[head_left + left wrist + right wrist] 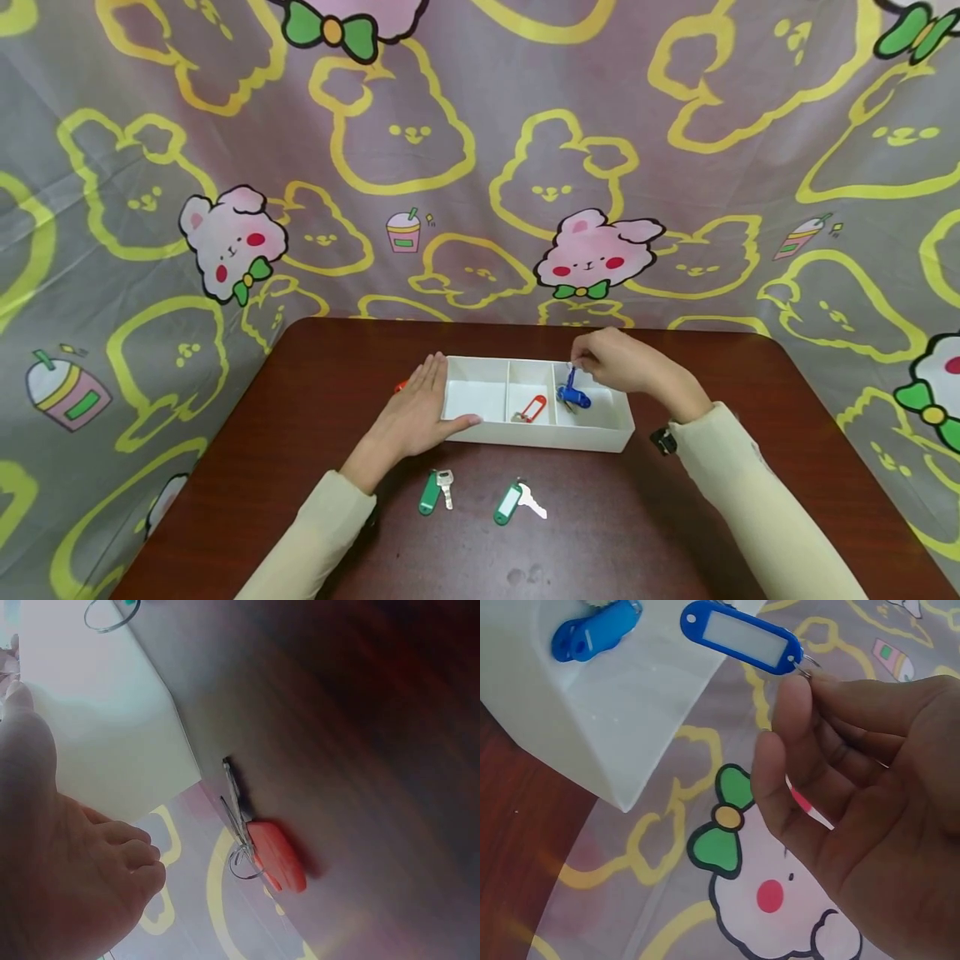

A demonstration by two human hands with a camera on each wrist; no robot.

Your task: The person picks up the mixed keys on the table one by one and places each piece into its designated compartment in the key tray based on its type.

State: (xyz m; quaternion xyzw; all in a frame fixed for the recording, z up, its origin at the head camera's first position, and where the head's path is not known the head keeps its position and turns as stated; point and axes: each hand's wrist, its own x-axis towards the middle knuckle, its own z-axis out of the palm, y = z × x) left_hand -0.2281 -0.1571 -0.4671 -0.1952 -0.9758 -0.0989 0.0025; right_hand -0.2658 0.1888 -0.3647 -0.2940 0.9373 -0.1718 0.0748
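A white box (525,433) with three compartments stands on the table. My left hand (416,417) lies against its left end, fingers straight and thumb at the front edge. Above the right compartment, my right hand (618,360) pinches the metal ring of a blue key tag (742,637), which hangs from the fingertips with its white label showing. More blue key tags (600,631) lie in that compartment. In the middle one is a red key tag (534,408) with a key. Another red key tag (277,855) with keys lies left of the box, mostly hidden by my left hand in the head view.
Two green key tags, one dark-faced (430,493) and one white-labelled (507,505), lie with their keys on the brown table (600,533) before the box. A patterned curtain (465,208) hangs behind the table's far edge.
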